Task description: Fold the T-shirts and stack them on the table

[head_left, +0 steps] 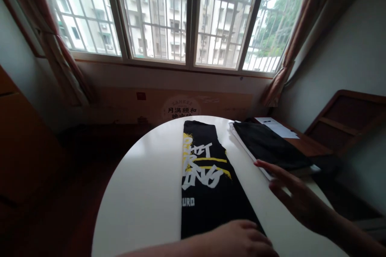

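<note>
"Where do you have the cloth?"

"The black garment point(211, 204) lies as a long, narrow strip on the white counter point(141, 184), from near the far rim down to the bottom of my view. My left hand point(241, 239) rests over its near end, back up, fingers bent. Their tips are hidden, so I cannot tell whether they pinch the fabric or only press on it."

"And your right hand point(297, 196)?"

"Off the garment, fingers stretched out, gripping nothing, by the folded stack point(268, 144). One fingertip overlaps the stack's side from here; I can't tell if they touch."

"How would you handle the strip well?"

"I'd press lightly with a flat palm and stroke along the length, not across, so the layers don't skew. The left edge runs straight, so I'd line things up by that; the right edge slants and steps, and wants more care."

"What about the materials?"

"The fabric looks matte and soft. The white lettering point(202, 176) and yellow bars probably bend more stiffly. The counter looks smooth, so cloth may slide. The stack is squarish, black on top, white along its left side."
</note>
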{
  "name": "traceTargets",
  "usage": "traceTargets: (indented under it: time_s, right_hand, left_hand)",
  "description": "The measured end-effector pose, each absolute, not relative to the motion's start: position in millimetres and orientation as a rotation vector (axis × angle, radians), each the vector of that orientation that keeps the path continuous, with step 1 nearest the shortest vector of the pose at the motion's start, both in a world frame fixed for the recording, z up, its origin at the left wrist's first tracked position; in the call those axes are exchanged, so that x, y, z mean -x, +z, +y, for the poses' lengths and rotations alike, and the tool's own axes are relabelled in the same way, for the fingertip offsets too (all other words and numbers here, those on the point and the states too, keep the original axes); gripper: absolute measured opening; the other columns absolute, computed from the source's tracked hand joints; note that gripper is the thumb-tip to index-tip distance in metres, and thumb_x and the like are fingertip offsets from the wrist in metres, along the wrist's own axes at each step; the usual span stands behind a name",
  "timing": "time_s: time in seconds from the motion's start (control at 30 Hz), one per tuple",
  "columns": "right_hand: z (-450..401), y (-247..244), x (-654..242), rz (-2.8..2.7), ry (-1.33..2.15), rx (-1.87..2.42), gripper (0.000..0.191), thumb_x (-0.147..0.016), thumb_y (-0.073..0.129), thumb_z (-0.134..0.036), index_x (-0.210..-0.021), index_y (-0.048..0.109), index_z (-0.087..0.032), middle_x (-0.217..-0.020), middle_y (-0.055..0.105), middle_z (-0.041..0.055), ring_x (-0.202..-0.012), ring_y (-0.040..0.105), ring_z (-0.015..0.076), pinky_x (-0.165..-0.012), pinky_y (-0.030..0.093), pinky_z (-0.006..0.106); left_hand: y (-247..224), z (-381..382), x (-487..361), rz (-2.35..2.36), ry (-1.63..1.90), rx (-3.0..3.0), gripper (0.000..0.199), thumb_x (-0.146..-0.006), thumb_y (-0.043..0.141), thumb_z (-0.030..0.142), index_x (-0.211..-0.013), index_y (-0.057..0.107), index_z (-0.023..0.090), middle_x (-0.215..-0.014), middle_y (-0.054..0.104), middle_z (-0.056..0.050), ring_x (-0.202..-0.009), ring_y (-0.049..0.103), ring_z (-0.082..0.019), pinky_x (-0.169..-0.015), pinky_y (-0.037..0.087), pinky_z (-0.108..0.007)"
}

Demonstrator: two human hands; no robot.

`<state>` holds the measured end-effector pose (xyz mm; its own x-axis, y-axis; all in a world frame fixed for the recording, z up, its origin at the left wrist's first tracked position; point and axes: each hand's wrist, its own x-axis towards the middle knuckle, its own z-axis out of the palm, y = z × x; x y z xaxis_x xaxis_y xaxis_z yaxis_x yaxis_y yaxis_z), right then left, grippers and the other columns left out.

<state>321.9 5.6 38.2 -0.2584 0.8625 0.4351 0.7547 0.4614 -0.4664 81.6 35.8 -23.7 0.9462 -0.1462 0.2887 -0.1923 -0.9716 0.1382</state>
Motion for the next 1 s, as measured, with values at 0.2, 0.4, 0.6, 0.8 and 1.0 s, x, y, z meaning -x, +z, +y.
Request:
traceTargets:
  time_s: [0.2, 0.4, 0.6, 0.8, 1.0]
  right_hand:
    - [-86, -20, -346, -2.102, 0.45, 1.398, 0.038, -0.093, 0.06, -0.025, -0.128, 0.068, -0.037, -0.134, 0.064, 0.0082, -0.121, 0.064, 0.0278, -0.098, 0.058, 0.038]
    - [-108, -16, -335, -2.219, 0.693, 1.244, 0.045, -0.089, 0.053, -0.01, -0.123, 0.071, -0.033, -0.135, 0.062, 0.0086, -0.114, 0.066, 0.0212, -0.094, 0.056, 0.032]
    - [-99, -13, -329, -2.305, 0.577, 1.149, 0.034, -0.09, 0.058, -0.015, -0.114, 0.075, -0.032, -0.136, 0.061, 0.0067, -0.1, 0.067, 0.0169, -0.088, 0.055, 0.03]
    - [-97, -16, -322, -2.153, 0.618, 1.057, 0.024, -0.094, 0.055, -0.019, -0.106, 0.075, -0.024, -0.124, 0.065, 0.0091, -0.103, 0.067, 0.0177, -0.089, 0.054, 0.029]
    - [-99, -19, -310, -1.957, 0.639, 1.035, 0.02, -0.092, 0.055, -0.019, -0.102, 0.072, -0.021, -0.117, 0.066, 0.0095, -0.099, 0.066, 0.0189, -0.085, 0.056, 0.031]
  left_hand:
    - [24, 64, -52, 0.291, 0.85, -3.154, 0.041, -0.1, 0.039, 0.036, -0.067, 0.058, 0.019, -0.071, 0.062, -0.002, -0.061, 0.051, -0.014, -0.055, 0.038, -0.028]
    - [38, 71, -54, 0.64, 0.516, -3.222, 0.042, -0.1, 0.039, 0.034, -0.07, 0.062, 0.017, -0.072, 0.062, -0.003, -0.06, 0.052, -0.012, -0.058, 0.035, -0.025]
    - [67, 28, -62, 0.732, 0.072, -2.982, 0.02, -0.095, 0.056, 0.027, -0.084, 0.069, 0.018, -0.087, 0.071, -0.002, -0.076, 0.063, -0.013, -0.066, 0.041, -0.022]
    - [74, -51, -70, 0.833, 0.116, -2.772, 0.03, -0.092, 0.062, 0.041, -0.113, 0.069, 0.021, -0.109, 0.071, -0.006, -0.097, 0.067, -0.022, -0.081, 0.051, -0.031]
    - [42, -114, -90, 1.267, 0.335, -2.642, 0.068, -0.083, 0.069, 0.034, -0.145, 0.048, 0.016, -0.142, 0.057, -0.014, -0.129, 0.052, -0.031, -0.109, 0.044, -0.048]
